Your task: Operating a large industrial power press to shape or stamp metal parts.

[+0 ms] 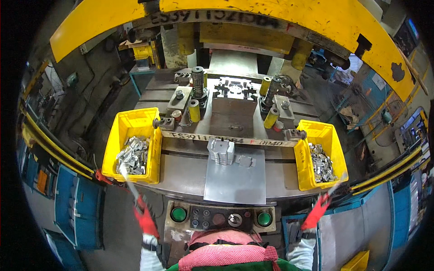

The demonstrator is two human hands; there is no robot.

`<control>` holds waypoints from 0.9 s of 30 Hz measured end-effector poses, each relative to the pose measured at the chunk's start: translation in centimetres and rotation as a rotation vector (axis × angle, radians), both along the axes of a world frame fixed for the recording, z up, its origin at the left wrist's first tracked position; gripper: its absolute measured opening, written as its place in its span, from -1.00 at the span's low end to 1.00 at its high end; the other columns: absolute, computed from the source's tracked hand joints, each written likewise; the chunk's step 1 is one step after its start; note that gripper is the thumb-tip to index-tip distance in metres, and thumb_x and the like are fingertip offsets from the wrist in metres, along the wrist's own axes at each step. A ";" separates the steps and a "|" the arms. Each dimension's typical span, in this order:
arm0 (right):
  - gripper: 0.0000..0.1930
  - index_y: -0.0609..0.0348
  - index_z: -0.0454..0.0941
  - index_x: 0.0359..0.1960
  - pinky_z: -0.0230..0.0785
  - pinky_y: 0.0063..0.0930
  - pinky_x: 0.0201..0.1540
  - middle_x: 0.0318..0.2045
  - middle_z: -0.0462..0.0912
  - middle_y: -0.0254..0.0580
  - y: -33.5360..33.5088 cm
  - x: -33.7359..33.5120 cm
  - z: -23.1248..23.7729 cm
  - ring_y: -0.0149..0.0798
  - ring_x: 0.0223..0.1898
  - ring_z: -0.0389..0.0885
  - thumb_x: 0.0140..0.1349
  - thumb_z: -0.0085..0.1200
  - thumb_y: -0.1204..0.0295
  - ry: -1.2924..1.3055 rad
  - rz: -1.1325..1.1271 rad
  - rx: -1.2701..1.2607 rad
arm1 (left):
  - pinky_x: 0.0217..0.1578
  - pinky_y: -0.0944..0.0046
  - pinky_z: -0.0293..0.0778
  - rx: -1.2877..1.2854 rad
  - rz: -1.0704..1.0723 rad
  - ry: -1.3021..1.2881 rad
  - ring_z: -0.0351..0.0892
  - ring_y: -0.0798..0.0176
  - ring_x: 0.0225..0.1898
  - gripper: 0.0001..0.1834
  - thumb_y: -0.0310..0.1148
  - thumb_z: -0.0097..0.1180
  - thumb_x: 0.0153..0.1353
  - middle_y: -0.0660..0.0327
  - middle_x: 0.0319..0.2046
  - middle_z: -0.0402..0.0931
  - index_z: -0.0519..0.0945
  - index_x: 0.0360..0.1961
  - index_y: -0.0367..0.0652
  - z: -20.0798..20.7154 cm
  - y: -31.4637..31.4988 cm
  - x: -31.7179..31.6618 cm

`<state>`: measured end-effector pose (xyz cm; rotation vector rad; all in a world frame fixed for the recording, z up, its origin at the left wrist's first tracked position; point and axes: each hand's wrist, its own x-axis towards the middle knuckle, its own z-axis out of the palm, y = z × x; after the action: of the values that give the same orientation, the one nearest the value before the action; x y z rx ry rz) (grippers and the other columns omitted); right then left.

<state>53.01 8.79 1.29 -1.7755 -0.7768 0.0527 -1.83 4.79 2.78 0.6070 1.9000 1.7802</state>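
Observation:
In a red glove, my left hand (145, 218) is closed round a slim pale stick (129, 184), whose far end reaches over the left yellow bin (111, 156). Small cut metal pieces (134, 156) lie heaped in that bin. My right hand (317, 211), also gloved in red, grips a similar pale stick (337, 184) beside the front corner of the right yellow bin (309, 178). Motion blurs both sticks. More metal pieces (322, 163) fill the right bin's bottom. Between the bins, a stack of flat metal parts (220, 151) and a few loose flat parts (245, 161) rest on a grey sheet (235, 185).
Beyond the sheet stands a press die (234, 113) with upright guide posts (198, 83). A yellow press frame (294, 13) arches overhead. Close to my body is a control panel (220, 217) with two green buttons. A blue-framed table (346, 232) stands at right.

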 end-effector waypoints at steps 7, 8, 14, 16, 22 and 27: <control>-0.53 0.24 0.26 -0.01 0.23 -0.56 -0.16 -0.26 0.52 -0.19 22.2 -14.1 12.0 -0.40 -0.22 0.44 0.04 0.02 0.33 0.102 0.945 0.031 | -0.45 0.58 0.25 0.157 -0.926 0.195 0.33 0.59 -0.43 -0.60 -0.29 0.02 0.09 0.40 -0.34 0.43 0.36 -0.04 -0.16 11.9 23.7 10.3; -0.57 0.21 0.31 -0.06 0.25 -0.55 -0.21 -0.30 0.53 -0.21 23.6 -16.7 14.6 -0.42 -0.27 0.46 0.03 0.04 0.29 0.051 1.012 -0.100 | -0.45 0.58 0.24 0.103 -0.955 0.176 0.32 0.59 -0.43 -0.63 -0.26 0.04 0.09 0.41 -0.41 0.43 0.41 -0.08 -0.16 13.2 26.1 11.3; -0.64 0.20 0.45 -0.25 0.26 -0.42 -0.30 -0.41 0.55 -0.09 31.9 -19.3 14.0 -0.31 -0.39 0.49 -0.03 0.07 0.22 0.047 0.988 -0.078 | -0.50 0.41 0.28 -0.346 -0.828 0.413 0.32 0.49 -0.50 -0.57 -0.06 0.07 0.02 0.33 -0.47 0.47 0.52 -0.33 -0.27 16.5 33.8 14.8; -0.57 0.19 0.38 -0.12 0.26 -0.44 -0.29 -0.40 0.55 -0.09 28.9 -18.6 14.8 -0.29 -0.37 0.49 -0.01 0.06 0.23 0.034 0.904 0.071 | -0.40 0.38 0.28 0.148 -0.829 0.195 0.36 0.45 -0.43 -0.64 -0.16 0.08 0.02 0.32 -0.42 0.47 0.49 -0.25 -0.21 13.5 32.7 13.3; -0.55 0.23 0.27 0.01 0.21 -0.46 -0.10 -0.20 0.48 -0.10 15.8 -7.3 13.7 -0.31 -0.18 0.42 0.07 -0.02 0.36 0.096 0.489 0.070 | -0.10 0.39 0.26 0.038 -0.491 0.202 0.40 0.34 -0.18 -0.64 -0.44 -0.04 0.08 0.25 -0.21 0.45 0.36 -0.04 -0.15 13.6 17.6 4.8; -0.65 0.31 0.33 -0.05 0.19 -0.50 -0.05 -0.20 0.50 -0.09 7.2 0.7 8.2 -0.31 -0.16 0.43 0.10 -0.06 0.47 -0.097 0.252 -0.062 | -0.33 0.40 0.33 -0.246 -0.244 0.613 0.42 0.38 -0.36 -0.71 -0.37 -0.07 0.13 0.23 -0.37 0.46 0.41 -0.12 -0.21 7.0 7.9 -7.1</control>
<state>53.75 16.00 9.48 -1.7393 -1.0764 0.1611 -8.94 12.72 9.73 1.3383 2.2582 1.2633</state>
